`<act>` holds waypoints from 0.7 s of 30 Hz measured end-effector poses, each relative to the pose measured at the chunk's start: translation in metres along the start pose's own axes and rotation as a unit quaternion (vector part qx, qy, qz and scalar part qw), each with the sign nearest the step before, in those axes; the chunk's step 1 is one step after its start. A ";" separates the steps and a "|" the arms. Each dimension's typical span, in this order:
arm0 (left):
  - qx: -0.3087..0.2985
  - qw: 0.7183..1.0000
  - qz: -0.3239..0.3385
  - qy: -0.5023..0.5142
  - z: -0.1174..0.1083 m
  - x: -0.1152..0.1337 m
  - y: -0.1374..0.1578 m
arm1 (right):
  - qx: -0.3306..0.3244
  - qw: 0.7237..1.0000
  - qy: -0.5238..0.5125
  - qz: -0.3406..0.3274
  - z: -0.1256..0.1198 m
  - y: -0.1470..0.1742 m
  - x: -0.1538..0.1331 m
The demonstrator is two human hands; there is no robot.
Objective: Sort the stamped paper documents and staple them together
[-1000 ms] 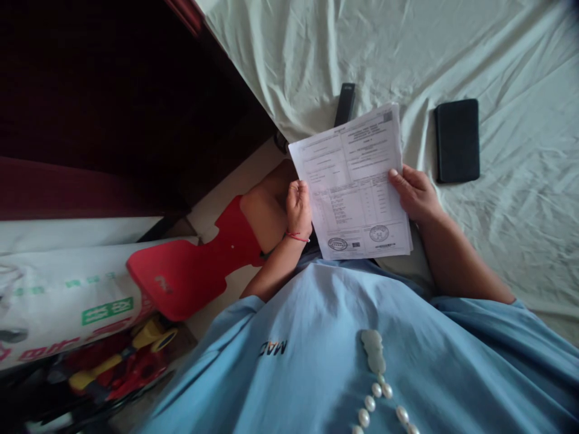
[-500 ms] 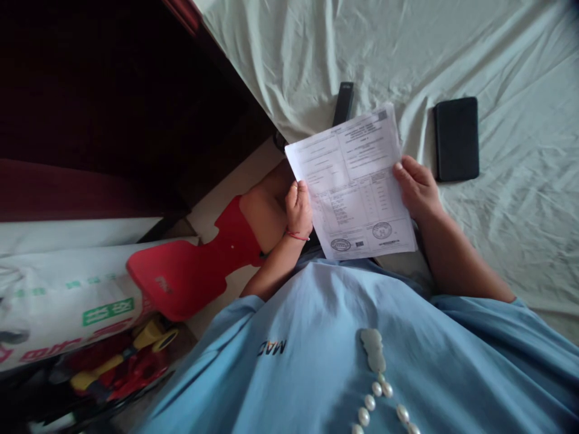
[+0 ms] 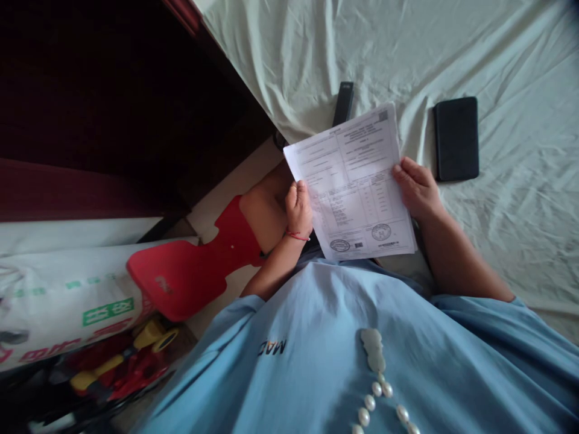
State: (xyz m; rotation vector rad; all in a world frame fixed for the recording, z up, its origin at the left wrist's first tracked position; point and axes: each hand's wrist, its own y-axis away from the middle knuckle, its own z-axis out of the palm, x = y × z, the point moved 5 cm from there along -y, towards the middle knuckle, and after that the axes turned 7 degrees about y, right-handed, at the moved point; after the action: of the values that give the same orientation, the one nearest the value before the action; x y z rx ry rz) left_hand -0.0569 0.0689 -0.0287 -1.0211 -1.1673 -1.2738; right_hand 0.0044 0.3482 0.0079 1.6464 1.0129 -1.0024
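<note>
A small stack of printed papers (image 3: 353,187) is held tilted above my lap, its top sheet showing tables, a square code and two round stamps. My left hand (image 3: 299,208) is closed on the left edge, thumb on top, a red string bracelet at the wrist. At the right edge my right hand (image 3: 418,185) pinches the sheets between thumb and fingers; the fingers beneath are hidden. A black stapler-like bar (image 3: 344,103) lies on the cloth, partly covered by the top of the papers. To the right of my right hand rests a black rectangular case or tablet (image 3: 456,139).
A wrinkled pale sheet (image 3: 511,241) covers the surface at right. On the left are a red plastic seat (image 3: 181,280), a white printed sack (image 3: 54,295) and a red and yellow object (image 3: 131,361). Dark red furniture (image 3: 81,190) stands at upper left.
The papers have shifted very slightly in my hands, their upper left corner a touch further left. Both hands keep their hold, and everything else stays in place.
</note>
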 end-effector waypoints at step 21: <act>0.015 0.998 -0.039 0.051 0.000 0.003 0.006 | -0.031 0.997 -0.055 -0.053 0.000 -0.006 0.010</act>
State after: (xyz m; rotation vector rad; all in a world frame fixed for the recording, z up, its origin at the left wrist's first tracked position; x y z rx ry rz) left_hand -0.0507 0.0688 -0.0255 -0.8858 -1.1541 -1.3504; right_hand 0.0014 0.3513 -0.0029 1.4829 1.0556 -1.1081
